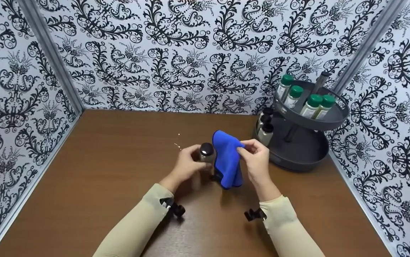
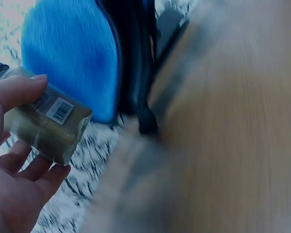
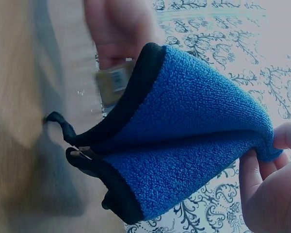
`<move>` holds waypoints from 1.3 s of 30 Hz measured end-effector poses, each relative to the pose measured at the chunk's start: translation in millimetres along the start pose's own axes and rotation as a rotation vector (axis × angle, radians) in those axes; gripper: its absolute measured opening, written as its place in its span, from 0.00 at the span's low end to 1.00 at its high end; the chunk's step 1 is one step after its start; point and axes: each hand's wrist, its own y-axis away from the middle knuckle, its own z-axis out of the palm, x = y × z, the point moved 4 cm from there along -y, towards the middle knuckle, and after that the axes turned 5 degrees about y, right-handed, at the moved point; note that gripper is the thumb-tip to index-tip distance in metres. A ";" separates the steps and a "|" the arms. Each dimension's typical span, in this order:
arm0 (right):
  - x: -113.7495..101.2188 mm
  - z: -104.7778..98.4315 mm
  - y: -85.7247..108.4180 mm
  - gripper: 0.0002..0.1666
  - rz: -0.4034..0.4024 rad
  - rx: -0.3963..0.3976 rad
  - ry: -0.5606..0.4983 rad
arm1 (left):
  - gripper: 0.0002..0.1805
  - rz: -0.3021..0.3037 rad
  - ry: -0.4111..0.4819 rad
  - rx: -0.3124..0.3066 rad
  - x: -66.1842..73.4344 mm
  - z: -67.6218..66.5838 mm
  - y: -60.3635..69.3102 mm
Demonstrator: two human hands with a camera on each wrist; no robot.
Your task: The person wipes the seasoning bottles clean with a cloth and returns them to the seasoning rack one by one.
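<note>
A small clear spice jar (image 2: pixel 51 121) with a black cap and a barcode label is gripped between the thumb and fingers of my left hand (image 1: pixel 186 165). Brownish-green contents show through its wall in the left wrist view. My right hand (image 1: pixel 257 157) pinches one corner of a blue cloth (image 1: pixel 226 157) with dark edging. The cloth hangs folded just right of the jar, with a black loop (image 3: pixel 62 127) at its lower edge. Part of the jar is hidden behind the cloth in the right wrist view.
A dark two-tier round rack (image 1: pixel 299 166) stands at the back right. Several green-capped jars (image 1: pixel 312 106) sit on its upper tier, and black-capped jars (image 1: pixel 265 134) on the lower. Small pale specks (image 1: pixel 178 145) lie on the brown table (image 1: pixel 119 153). Patterned walls close off the back and sides.
</note>
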 end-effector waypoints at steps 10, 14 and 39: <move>-12.8 14.7 14.6 0.11 -0.165 -0.076 0.152 | 0.30 0.010 -0.131 -0.043 36.4 17.1 4.5; -7.5 17.3 17.0 0.10 -0.156 -0.088 0.184 | 0.29 0.017 -0.118 -0.042 42.2 16.2 5.5; -6.8 20.5 21.2 0.10 -0.101 -0.064 0.127 | 0.31 -0.003 0.051 -0.032 48.4 16.0 9.4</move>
